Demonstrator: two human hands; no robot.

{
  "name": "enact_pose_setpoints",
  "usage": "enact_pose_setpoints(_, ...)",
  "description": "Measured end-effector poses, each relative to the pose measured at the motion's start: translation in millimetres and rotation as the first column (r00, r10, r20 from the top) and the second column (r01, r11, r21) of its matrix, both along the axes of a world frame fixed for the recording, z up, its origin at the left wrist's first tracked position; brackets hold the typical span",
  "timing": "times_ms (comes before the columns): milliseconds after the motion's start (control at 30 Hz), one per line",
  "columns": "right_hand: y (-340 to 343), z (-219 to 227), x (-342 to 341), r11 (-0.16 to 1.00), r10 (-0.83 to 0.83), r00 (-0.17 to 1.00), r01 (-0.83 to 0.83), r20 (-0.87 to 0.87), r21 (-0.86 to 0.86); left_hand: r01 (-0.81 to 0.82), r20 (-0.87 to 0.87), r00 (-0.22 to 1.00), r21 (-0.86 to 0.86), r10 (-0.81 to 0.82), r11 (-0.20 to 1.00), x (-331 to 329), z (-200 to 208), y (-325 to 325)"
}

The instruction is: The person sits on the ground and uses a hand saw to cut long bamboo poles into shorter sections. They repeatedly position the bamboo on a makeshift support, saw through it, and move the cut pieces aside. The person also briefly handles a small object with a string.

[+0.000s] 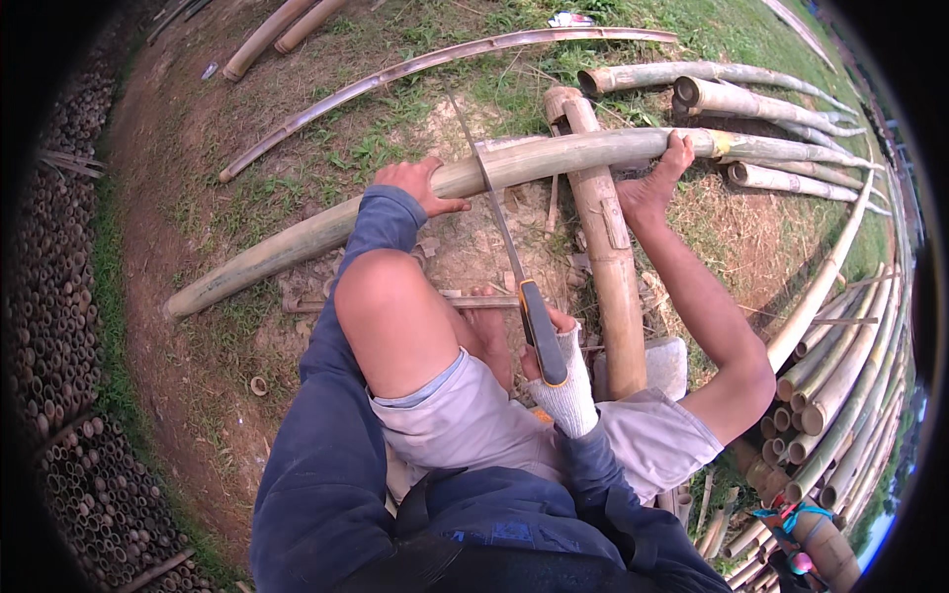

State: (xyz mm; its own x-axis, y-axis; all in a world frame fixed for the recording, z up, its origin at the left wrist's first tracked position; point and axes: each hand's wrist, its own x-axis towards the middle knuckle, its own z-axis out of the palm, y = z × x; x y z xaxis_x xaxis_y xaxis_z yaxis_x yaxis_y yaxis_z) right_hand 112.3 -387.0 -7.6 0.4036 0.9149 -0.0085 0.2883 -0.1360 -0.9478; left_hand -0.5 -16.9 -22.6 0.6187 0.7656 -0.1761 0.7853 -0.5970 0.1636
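A long greenish bamboo pole (554, 155) lies across in front of me, its left end low near the ground. My left hand (415, 185) grips it left of the middle, thumb spread along the near side. My right hand (561, 361), in a white knit glove, is closed round the grey and orange handle of a hand saw (539, 331). The saw's thin blade crosses the pole just right of my left hand; how deep it sits in the bamboo cannot be made out. My bare right foot (652, 188) presses against the pole farther right.
An upright-notched bamboo support (611, 267) props the pole. Several bamboo poles (732, 96) lie at the far right, with a stack of more (840, 385) nearer. A split bamboo strip (445, 61) lies beyond. Many cut bamboo pieces (59, 326) are piled at the left.
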Motion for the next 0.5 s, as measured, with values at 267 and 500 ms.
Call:
enact_pose_setpoints(267,-28.1,44.5,6.0,0.999,0.025,0.992,-0.021,0.121,-0.037,-0.019,-0.008,1.000,-0.005,0.019,1.000,3.5,-3.7,6.8)
enact_pose_setpoints(500,113.4,-26.2,23.5,0.992,0.004,1.000,-0.001,-0.023,0.124,-0.008,0.009,1.000,-0.006,0.008,1.000,1.7,-0.6,2.6)
